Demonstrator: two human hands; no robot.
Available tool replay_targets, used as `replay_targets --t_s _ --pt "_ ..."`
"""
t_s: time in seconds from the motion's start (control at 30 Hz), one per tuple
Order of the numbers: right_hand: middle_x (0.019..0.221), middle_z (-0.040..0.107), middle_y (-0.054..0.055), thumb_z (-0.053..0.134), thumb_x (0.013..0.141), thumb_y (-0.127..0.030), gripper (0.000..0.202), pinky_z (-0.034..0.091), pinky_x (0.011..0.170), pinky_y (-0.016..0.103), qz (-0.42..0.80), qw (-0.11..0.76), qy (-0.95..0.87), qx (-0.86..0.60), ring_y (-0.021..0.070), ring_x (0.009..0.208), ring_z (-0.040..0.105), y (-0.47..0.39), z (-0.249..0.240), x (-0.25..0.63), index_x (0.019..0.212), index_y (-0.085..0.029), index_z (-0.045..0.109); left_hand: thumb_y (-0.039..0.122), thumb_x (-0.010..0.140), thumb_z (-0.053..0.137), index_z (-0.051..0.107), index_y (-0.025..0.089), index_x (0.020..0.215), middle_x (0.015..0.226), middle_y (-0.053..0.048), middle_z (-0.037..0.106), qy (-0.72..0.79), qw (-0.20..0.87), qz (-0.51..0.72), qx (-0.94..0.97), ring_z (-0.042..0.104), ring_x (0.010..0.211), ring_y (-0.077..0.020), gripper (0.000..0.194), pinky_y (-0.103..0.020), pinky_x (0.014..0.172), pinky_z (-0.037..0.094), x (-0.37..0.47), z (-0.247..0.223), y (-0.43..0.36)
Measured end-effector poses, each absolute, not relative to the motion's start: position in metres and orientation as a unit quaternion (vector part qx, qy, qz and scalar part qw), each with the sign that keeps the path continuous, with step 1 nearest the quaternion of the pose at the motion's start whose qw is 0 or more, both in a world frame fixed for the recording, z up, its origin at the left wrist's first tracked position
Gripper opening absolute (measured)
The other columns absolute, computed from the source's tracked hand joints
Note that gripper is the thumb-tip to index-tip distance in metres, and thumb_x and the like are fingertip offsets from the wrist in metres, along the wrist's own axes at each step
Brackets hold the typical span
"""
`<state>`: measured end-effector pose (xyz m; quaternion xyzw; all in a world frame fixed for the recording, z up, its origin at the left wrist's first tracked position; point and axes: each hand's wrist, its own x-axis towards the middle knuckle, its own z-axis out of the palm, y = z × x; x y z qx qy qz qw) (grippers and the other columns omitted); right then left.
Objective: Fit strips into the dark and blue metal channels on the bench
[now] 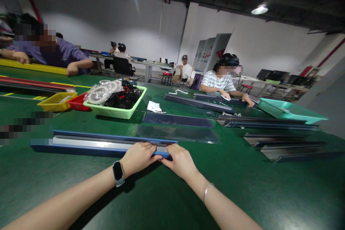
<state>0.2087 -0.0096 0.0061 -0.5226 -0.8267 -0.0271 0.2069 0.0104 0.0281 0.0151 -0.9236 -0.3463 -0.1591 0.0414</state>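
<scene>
A long blue channel-shaped profile [102, 143] with a pale inner strip lies across the green table in front of me. My left hand [138, 158] grips it near its right end, fingers curled over into the channel and thumb along the near wall. Right beside it, my right hand [179, 160] closes on the very end of the same profile, its thumb close to the left thumb. Both hands' fingertips are partly hidden inside the channel. Just beyond lie a clear plastic sheet [183, 135] and a dark flat panel [176, 119].
A green basket [115, 111] of black parts and white rings stands beyond, with yellow [56, 102] and red [80, 102] trays beside it. Dark profiles [285, 140] lie right, near a teal basket [291, 111]. Two co-workers [219, 79] handle parts across the table.
</scene>
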Motion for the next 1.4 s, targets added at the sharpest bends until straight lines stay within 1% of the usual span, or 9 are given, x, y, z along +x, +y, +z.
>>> replay_targets --t_s 0.1,0.27,0.47,0.63,0.87,1.07,1.13,1.27,1.4 --pt "0.083 0.063 0.007 0.058 0.080 -0.045 0.028 0.045 0.074 0.031 -0.040 0.206 -0.824 -0.527 0.0214 0.085 0.058 -0.009 0.005 0.208 0.081 -0.017 0.056 0.048 0.089 0.040 0.061 0.015 0.092 0.084 -0.008 0.066 -0.345 0.042 -0.163 -0.923 0.063 0.083 -0.0216 0.039 -0.033 0.075 0.048 0.010 0.014 0.029" --pt "0.086 0.064 0.007 0.058 0.080 -0.046 0.028 0.044 0.073 0.029 -0.016 0.196 -0.833 -0.517 0.0207 0.087 0.058 -0.008 0.012 0.210 0.080 -0.018 0.057 0.048 0.089 0.041 0.061 0.015 0.090 0.080 -0.008 0.066 -0.347 0.044 -0.165 -0.922 0.063 0.082 -0.0209 0.038 -0.032 0.075 0.048 0.009 0.012 0.028" --pt "0.092 0.067 0.005 0.056 0.081 -0.050 0.034 0.044 0.080 0.028 0.034 0.195 -0.843 -0.500 0.0195 0.089 0.061 -0.009 0.024 0.221 0.096 -0.021 0.062 0.046 0.089 0.041 0.061 0.016 0.088 0.080 -0.007 0.065 -0.345 0.038 -0.167 -0.923 0.062 0.081 -0.0196 0.036 -0.030 0.073 0.047 0.008 0.015 0.027" --pt "0.096 0.068 0.005 0.057 0.079 -0.048 0.035 0.044 0.083 0.030 0.043 0.208 -0.837 -0.505 0.0206 0.092 0.062 -0.009 0.019 0.222 0.101 -0.021 0.063 0.046 0.088 0.041 0.061 0.015 0.089 0.080 -0.008 0.065 -0.349 0.040 -0.164 -0.922 0.062 0.081 -0.0201 0.037 -0.031 0.076 0.047 0.009 0.015 0.027" --pt "0.099 0.068 0.006 0.060 0.078 -0.042 0.031 0.045 0.085 0.031 0.047 0.224 -0.821 -0.523 0.0210 0.094 0.061 -0.011 0.015 0.217 0.101 -0.020 0.063 0.050 0.088 0.039 0.064 0.013 0.083 0.075 -0.010 0.066 -0.360 0.066 -0.153 -0.918 0.063 0.075 -0.0215 0.044 -0.032 0.071 0.047 0.017 0.019 0.026" --pt "0.101 0.066 0.006 0.063 0.078 -0.031 0.026 0.045 0.086 0.031 0.058 0.241 -0.816 -0.523 0.0207 0.095 0.061 -0.012 0.009 0.203 0.100 -0.019 0.062 0.065 0.083 0.032 0.064 0.012 0.069 0.064 -0.011 0.065 -0.371 0.084 -0.137 -0.915 0.064 0.069 -0.0235 0.064 -0.034 0.067 0.047 0.017 0.018 0.028" --pt "0.101 0.066 0.006 0.063 0.078 -0.033 0.026 0.045 0.087 0.031 0.060 0.248 -0.813 -0.523 0.0208 0.094 0.061 -0.012 0.007 0.200 0.100 -0.019 0.062 0.064 0.084 0.032 0.064 0.013 0.069 0.066 -0.010 0.066 -0.368 0.082 -0.146 -0.914 0.063 0.070 -0.0228 0.062 -0.034 0.067 0.047 0.014 0.015 0.028" --pt "0.099 0.067 0.006 0.061 0.080 -0.040 0.029 0.045 0.087 0.032 0.061 0.254 -0.816 -0.517 0.0208 0.094 0.061 -0.012 0.008 0.199 0.100 -0.019 0.061 0.054 0.087 0.037 0.062 0.014 0.074 0.072 -0.009 0.066 -0.346 0.086 -0.172 -0.918 0.062 0.076 -0.0211 0.049 -0.033 0.070 0.047 0.007 0.010 0.027" --pt "0.099 0.066 0.006 0.062 0.078 -0.040 0.030 0.044 0.088 0.032 0.060 0.250 -0.818 -0.514 0.0207 0.096 0.060 -0.011 0.009 0.200 0.099 -0.019 0.061 0.048 0.088 0.041 0.060 0.015 0.078 0.076 -0.007 0.065 -0.338 0.082 -0.179 -0.920 0.061 0.077 -0.0211 0.039 -0.033 0.069 0.047 0.006 0.010 0.025"
